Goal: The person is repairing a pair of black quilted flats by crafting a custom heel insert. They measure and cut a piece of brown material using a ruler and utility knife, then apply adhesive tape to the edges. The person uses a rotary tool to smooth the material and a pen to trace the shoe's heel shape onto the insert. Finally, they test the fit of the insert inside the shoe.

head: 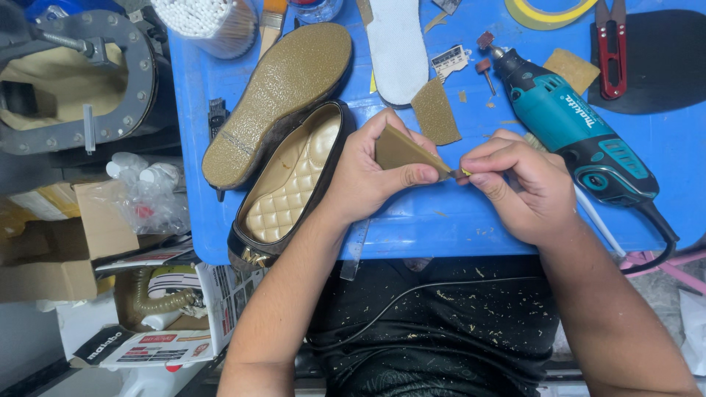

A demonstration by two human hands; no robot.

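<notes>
- A thin, olive-tan, wedge-shaped piece of sole material point(403, 151) is held just above the front part of the blue counter point(456, 220), between the two hands.
- The left hand point(368, 173) has its grip clamped on the wedge: the thumb lies flat along the near lower edge, the fingers curl behind the far side, and the wide end sits deep in the hand.
- The narrow tip of the wedge sticks out to the right past the thumb, clear of the left grip, and meets the right hand there.
- The right hand point(526, 187) is closed into a loose fist, its thumb and forefinger pinched together on a small tool with a yellow bit point(463, 172) that touches the wedge's tip; what kind of tool it is cannot be told.
- Just left of the left hand lies a dark brown flat shoe with a quilted gold insole point(290, 187), opening upward, its toe overhanging the counter's front edge.
- Beside it, farther left and back, a matching shoe lies upside down, showing its tan textured sole point(276, 99).
- Behind the hands are a white insole point(397, 48) and a small tan scrap of sole material point(435, 112).
- Right of the right hand lies a teal and black rotary tool point(570, 129), its cord running off the counter's edge.
- At the back right are red thread snips point(612, 48) and a yellow tape roll point(548, 11).
- Pale shavings speckle the black apron on the lap point(441, 323).
</notes>
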